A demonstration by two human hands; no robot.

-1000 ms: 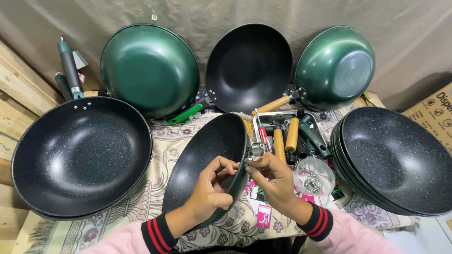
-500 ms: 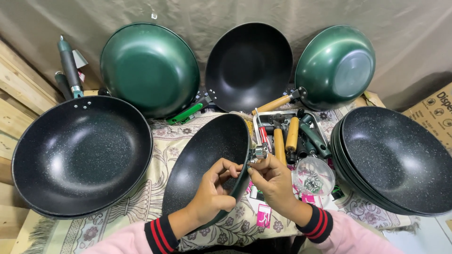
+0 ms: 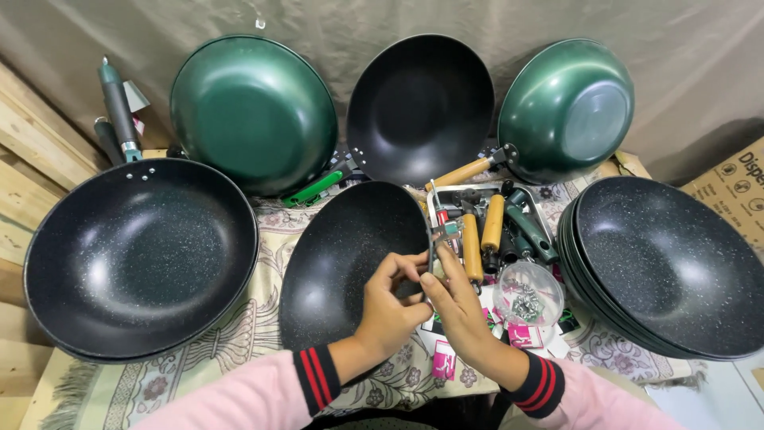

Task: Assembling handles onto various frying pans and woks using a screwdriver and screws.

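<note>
At the middle of the cloth-covered table (image 3: 239,350), a black speckled pan (image 3: 350,259) is tilted up on its edge. Its right rim is pinched by the left hand (image 3: 390,306), whose fingers are curled shut on it. The right hand (image 3: 458,306) is pressed to the same rim from outside, its fingers closed about a small metal bracket (image 3: 446,231); what else they hold cannot be told. Just beside them, a tray (image 3: 442,193) of wooden handles (image 3: 481,235) and a clear cup (image 3: 529,295) of screws are seen.
</note>
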